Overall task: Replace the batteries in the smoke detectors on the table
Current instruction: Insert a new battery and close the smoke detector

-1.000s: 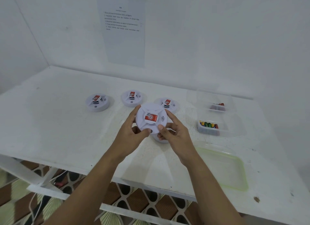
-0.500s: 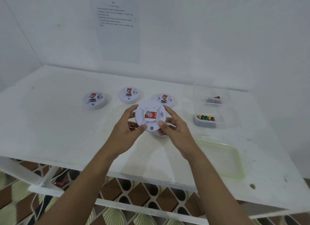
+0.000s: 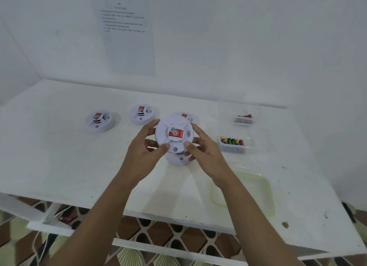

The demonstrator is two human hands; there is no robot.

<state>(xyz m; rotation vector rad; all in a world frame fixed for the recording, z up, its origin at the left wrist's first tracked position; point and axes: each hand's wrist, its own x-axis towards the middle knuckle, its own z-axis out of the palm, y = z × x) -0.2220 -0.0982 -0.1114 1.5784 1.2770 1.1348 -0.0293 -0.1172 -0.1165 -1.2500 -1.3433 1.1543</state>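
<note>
Fingers (image 3: pixel 149 129) grip a smoke detector (image 3: pixel 174 133) above a white table (image 3: pixel 59 156), white walls (image 3: pixel 238 47).

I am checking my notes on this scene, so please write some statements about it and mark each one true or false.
1. The left hand and the right hand both grip one smoke detector. True.
2. Its sticker is blue. False: it is red.
3. The batteries lie in the green-rimmed tray. False: they lie in the two clear containers farther back.
4. A printed sheet hangs on the wall. True.
5. Other smoke detectors rest on the table. True.
</note>
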